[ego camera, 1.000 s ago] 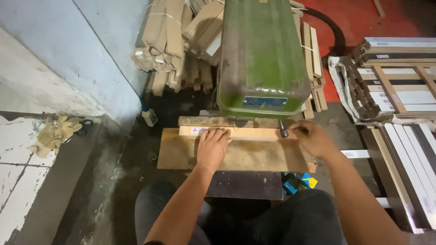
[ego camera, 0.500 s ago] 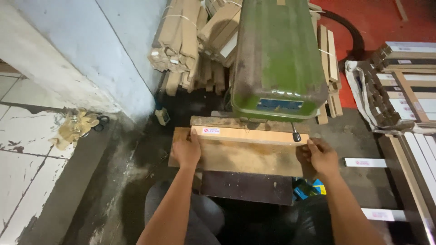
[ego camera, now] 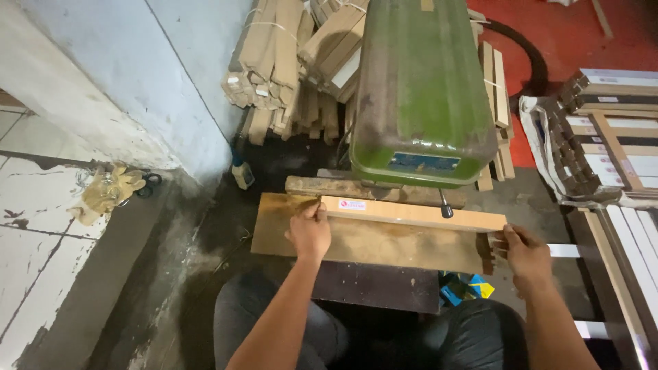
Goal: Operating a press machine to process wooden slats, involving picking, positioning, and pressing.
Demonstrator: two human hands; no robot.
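A long pale wooden bar lies across a worn wooden work board under a green machine head. My left hand grips the bar's left end. My right hand holds its right end at the board's notched edge. A thin dark bit with a knob hangs from the machine just behind the bar. My knees sit below the board.
Bundles of wooden slats lean against the blue wall behind the machine. Stacked framed panels stand at the right. A crumpled glove lies on the white ledge at the left. A small bottle stands by the wall.
Both hands slid outward from the middle of the bar to its two ends. The bar has shifted a little to the right on the board.
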